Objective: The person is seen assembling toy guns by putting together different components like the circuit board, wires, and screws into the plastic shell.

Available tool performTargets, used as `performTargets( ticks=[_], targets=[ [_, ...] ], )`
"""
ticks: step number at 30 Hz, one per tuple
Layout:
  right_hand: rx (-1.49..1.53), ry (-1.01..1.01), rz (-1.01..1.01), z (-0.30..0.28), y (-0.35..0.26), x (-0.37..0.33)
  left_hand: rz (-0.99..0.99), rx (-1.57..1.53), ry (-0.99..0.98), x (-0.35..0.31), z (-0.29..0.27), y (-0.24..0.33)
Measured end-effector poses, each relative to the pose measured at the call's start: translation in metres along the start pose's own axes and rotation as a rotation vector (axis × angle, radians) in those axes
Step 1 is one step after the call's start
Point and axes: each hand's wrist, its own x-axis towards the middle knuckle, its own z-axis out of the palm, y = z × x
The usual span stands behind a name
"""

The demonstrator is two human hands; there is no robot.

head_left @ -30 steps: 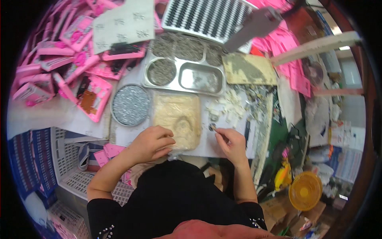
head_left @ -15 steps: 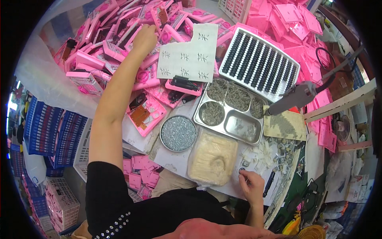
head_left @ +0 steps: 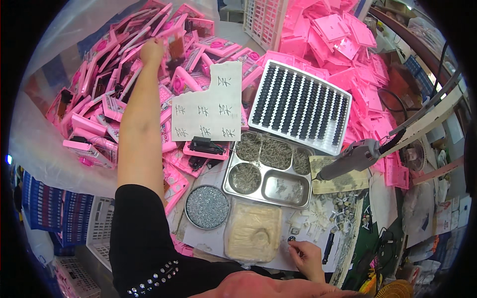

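Observation:
At the far left, my left hand (head_left: 152,52) reaches into a heap of pink plastic casings (head_left: 107,82). Its fingers are closed at the edge of a pink casing (head_left: 174,45) with a brown board inside; the fingertips are partly hidden. Close to me on the right, my right hand (head_left: 308,259) rests on the table with curled fingers. Their tips meet a small round black part (head_left: 291,239). Beside that hand sits a clear-wrapped tan block (head_left: 256,231). A round tin of small silvery pieces (head_left: 207,206) stands left of the block.
A metal compartment tray (head_left: 268,171) holds small metal parts. Behind it lies a white tray with rows of black pieces (head_left: 300,107). A grey power screwdriver (head_left: 350,160) hangs at right. Marked paper (head_left: 208,107) covers some casings. More pink panels (head_left: 335,54) are piled behind.
The view has shifted, so the table sits lower and further left. My left hand has moved farther into the pink heap. My right hand stays by the small black part.

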Motion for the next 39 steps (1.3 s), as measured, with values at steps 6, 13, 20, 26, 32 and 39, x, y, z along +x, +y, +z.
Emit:
performTargets(
  ticks=[6,13,20,26,32,39],
  targets=[
    [0.116,-0.027,-0.192,0.012,-0.017,0.015,-0.232,-1.167,0.043,-0.002,-0.105,0.060],
    [0.757,-0.127,-0.284,0.029,-0.085,0.092,-0.613,-1.961,-0.588,-0.249,-0.212,0.094],
    [1.391,0.074,-0.119,0.066,-0.068,0.081,-0.802,-1.518,-1.375,-0.510,-0.325,0.110],
    [1.303,-0.090,0.069,0.043,0.000,0.043,0.475,-0.613,-1.260,-0.526,-0.345,0.055],
    [0.601,-0.078,0.107,0.058,0.023,0.051,0.951,-0.754,-0.940,-0.564,-0.280,0.073],
    [0.078,0.221,-0.021,0.054,0.011,0.064,0.938,-0.598,-1.063,-0.559,-0.279,0.075]
  ],
)
